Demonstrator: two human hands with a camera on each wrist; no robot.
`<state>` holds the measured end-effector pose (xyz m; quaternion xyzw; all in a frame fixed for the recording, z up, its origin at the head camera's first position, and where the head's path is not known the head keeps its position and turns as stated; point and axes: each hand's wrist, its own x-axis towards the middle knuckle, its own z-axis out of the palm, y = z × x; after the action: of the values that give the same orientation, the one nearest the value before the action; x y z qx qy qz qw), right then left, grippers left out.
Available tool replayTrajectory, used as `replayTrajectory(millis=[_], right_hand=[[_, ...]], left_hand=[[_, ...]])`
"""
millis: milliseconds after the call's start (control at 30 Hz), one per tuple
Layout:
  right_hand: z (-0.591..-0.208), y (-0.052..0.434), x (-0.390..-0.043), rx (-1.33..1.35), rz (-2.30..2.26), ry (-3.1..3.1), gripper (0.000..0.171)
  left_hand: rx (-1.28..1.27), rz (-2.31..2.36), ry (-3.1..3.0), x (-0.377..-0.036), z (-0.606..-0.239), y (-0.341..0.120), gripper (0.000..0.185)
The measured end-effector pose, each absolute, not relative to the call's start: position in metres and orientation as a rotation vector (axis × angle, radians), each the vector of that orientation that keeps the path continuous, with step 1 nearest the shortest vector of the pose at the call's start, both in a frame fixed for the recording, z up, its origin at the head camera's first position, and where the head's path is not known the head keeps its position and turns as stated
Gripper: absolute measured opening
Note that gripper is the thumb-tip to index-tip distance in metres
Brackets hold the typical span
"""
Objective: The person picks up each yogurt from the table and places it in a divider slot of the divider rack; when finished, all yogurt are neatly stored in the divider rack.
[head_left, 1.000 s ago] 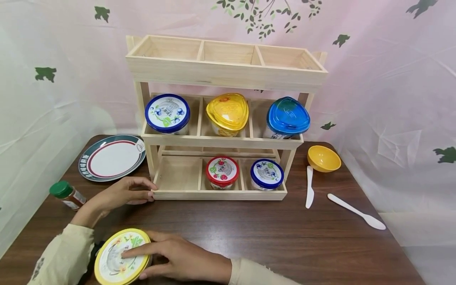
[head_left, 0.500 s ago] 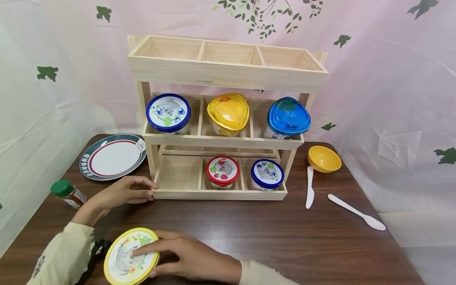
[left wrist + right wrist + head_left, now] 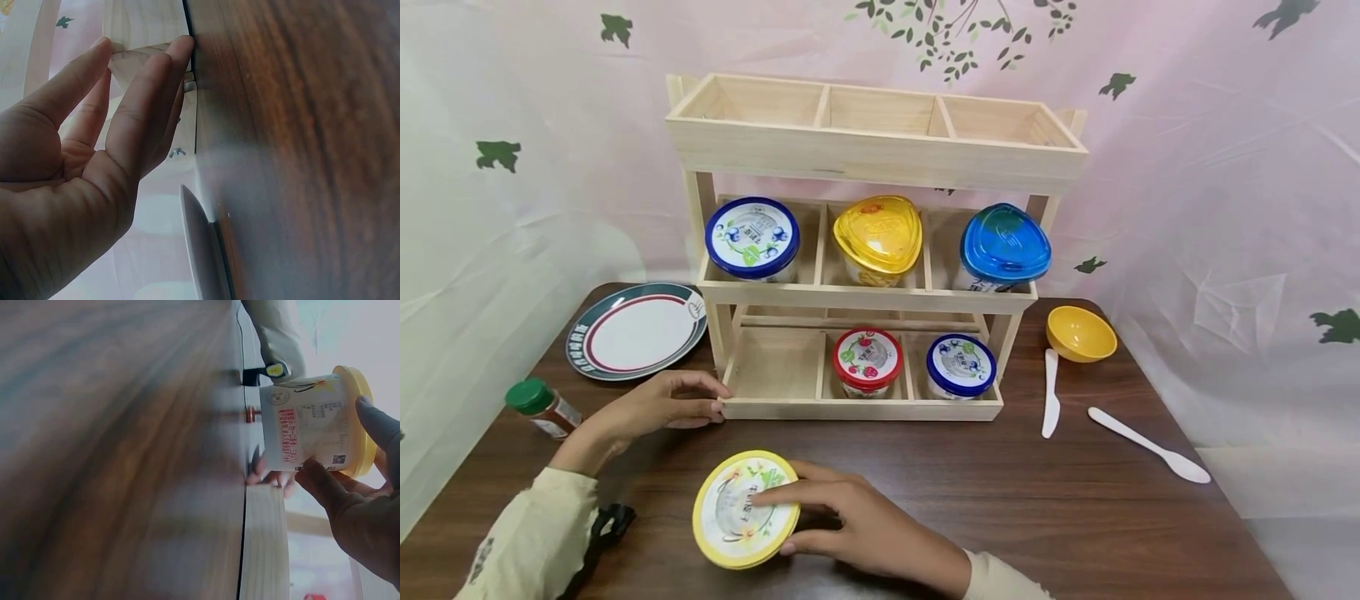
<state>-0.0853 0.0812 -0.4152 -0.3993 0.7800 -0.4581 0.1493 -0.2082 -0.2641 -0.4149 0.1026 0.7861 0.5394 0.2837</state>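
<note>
The wooden rack point(image 3: 865, 250) stands where it did, its bottom-left compartment bare just beyond the left hand point(image 3: 655, 404), whose relaxed, slightly parted fingertips point(image 3: 181, 47) touch that corner as before. The change is the yellow-lidded tub point(image 3: 745, 508): the right hand point(image 3: 865, 525), fingers curled round its lid and side, has carried it rightward and forward since a second ago. It now sits well nearer the rack, likely headed for that free slot.

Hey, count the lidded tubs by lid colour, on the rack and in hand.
Blue lids: 3
Yellow lids: 2, one held by the right hand
Red lids: 1
Total: 6
</note>
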Motion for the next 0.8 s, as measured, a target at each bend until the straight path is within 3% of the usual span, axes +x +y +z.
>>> replayTrajectory(millis=[133, 467, 800], right_hand=[[-0.415, 0.096, -0.083, -0.999, -1.408, 2.215, 0.05], [-0.423, 0.139, -0.081, -0.936, -1.77, 2.201, 0.048], [-0.406, 0.167, -0.089, -0.815, -1.904, 2.337, 0.051]], left_hand=[[0.243, 1.44, 2.107, -0.208, -0.415, -0.264, 0.027], [0.241, 1.448, 2.101, -0.207, -0.414, -0.264, 0.026], [0.254, 1.45, 2.11, -0.206, -0.413, -0.261, 0.026]])
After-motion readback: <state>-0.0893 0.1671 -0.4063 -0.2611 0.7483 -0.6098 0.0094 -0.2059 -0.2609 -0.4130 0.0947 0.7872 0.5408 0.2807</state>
